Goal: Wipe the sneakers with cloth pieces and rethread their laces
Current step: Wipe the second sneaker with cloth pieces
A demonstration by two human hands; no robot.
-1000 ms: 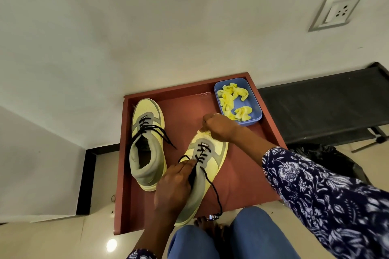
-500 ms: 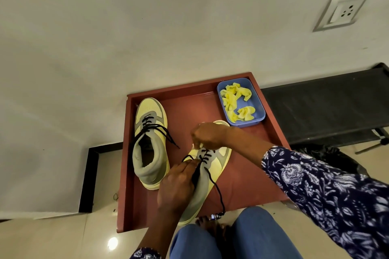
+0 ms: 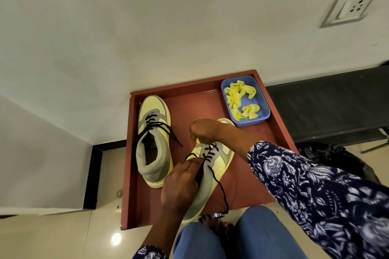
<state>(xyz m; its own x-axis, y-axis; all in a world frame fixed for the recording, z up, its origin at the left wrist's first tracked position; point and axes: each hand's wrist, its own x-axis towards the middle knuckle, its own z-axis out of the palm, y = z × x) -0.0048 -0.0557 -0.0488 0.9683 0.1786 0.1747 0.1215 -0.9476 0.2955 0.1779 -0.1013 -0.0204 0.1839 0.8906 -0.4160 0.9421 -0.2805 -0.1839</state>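
Two yellow and grey sneakers with black laces lie on a red-brown tray (image 3: 189,109). The left sneaker (image 3: 153,138) stands free, its laces loose. The right sneaker (image 3: 212,172) lies tilted toward me. My left hand (image 3: 181,185) grips its collar and tongue near the upper eyelets. My right hand (image 3: 205,130) is curled over the toe end and pinches a yellow cloth piece (image 3: 197,139) against the shoe. One black lace end (image 3: 221,191) trails down to the tray's near edge.
A blue plastic box (image 3: 263,107) with several yellow cloth pieces (image 3: 240,101) sits in the tray's far right corner. A dark mat (image 3: 328,107) lies to the right, a wall with a socket (image 3: 351,8) behind. My knees and a bare foot (image 3: 214,223) are just below the tray.
My right hand has slid with the cloth from the toe toward the laces. The left hand keeps its hold on the sneaker. The camera has shifted slightly.
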